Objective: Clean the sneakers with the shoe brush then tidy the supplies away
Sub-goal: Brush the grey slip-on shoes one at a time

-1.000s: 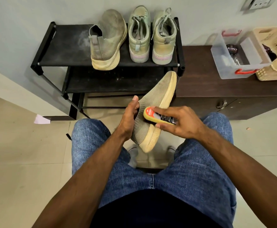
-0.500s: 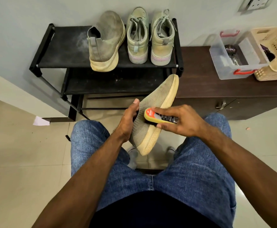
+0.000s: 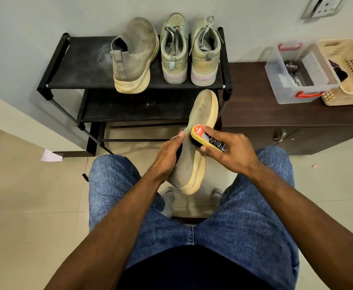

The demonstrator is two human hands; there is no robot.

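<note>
A grey knit sneaker [image 3: 194, 143] is held over the lap, toe pointing away toward the rack [image 3: 83, 68], its pale sole turned to the right. It is gripped at the collar by the left hand [image 3: 168, 156], the thumb laid along the upper and the fingers hidden behind or inside the shoe. A yellow brush [image 3: 208, 139] is pinched lengthwise by the right hand [image 3: 232, 152] — thumb on the near edge, fingers curled over the far one — and is pressed against the sneaker's side, just above the sole. On the rack's top shelf its mate [image 3: 134, 57] is stood beside a laced pair [image 3: 190, 51], heels facing the camera. On the dark cabinet [image 3: 265, 114] to the right, a clear box [image 3: 297, 70] with a polish tin [image 3: 291, 66] inside is set touching a cream basket [image 3: 351, 72].
</note>
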